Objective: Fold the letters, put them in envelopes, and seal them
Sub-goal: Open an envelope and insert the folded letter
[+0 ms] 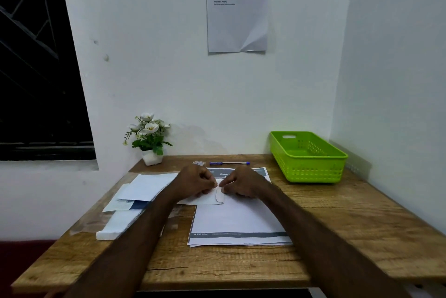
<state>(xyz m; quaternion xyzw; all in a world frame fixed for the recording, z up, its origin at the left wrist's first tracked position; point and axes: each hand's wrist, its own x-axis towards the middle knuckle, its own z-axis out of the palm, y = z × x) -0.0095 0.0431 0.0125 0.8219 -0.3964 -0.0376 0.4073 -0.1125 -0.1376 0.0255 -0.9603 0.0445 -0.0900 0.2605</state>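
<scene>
Both hands meet over a white envelope (205,198) lying on the stack of printed letters (239,222) at the middle of the wooden table (337,220). Left hand (196,183) has its fingers curled, pinching the envelope near its rounded flap; right hand (243,185) pinches the flap's edge with curled fingertips. Spare envelopes (144,189) lie to the left, a green basket (307,156) at the far right.
</scene>
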